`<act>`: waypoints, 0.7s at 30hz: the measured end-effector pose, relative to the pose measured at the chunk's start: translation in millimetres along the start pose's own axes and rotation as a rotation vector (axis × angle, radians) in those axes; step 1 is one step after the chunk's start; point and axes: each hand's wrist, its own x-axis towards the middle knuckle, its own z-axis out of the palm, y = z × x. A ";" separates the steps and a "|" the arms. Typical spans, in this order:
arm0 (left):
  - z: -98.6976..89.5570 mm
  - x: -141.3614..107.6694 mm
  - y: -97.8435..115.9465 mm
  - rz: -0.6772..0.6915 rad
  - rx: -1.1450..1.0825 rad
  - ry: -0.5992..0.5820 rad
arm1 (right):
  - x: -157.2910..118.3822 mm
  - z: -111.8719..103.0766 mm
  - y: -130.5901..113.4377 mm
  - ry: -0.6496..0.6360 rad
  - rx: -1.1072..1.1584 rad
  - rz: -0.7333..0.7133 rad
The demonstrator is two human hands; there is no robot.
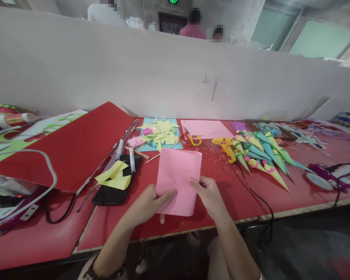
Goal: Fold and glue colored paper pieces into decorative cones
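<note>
A folded sheet of pink paper (179, 177) is held up over the front of the red table, its lower right corner rounded at the fold. My left hand (153, 202) grips its left side, thumb on the front face and the other fingers mostly hidden behind. On the right edge, my right hand (207, 192) pinches the paper with its thumb in front. Behind the sheet lie scissors (196, 140) with red and yellow handles and more pink paper (207, 128). A yellow glue gun (226, 147) rests to the right.
Several paper cones (265, 149) are heaped right of the glue gun, whose black cord (255, 190) hangs over the table edge. Yellow scraps (161, 132) cover a blue sheet. At left are a black phone (111, 196), markers (132, 159) and a red board (76, 149). A white partition (151, 77) stands behind.
</note>
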 end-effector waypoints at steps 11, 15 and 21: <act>-2.2 1.9 -1.5 0.017 -0.032 0.092 | 0.2 -0.5 0.4 0.000 -0.223 -0.059; -2.5 1.4 0.9 0.010 -0.050 0.098 | 0.6 1.2 2.2 -0.004 -0.192 -0.054; -2.7 -0.2 -1.1 -0.040 0.036 -0.013 | -1.5 5.3 0.5 -0.025 -0.035 0.002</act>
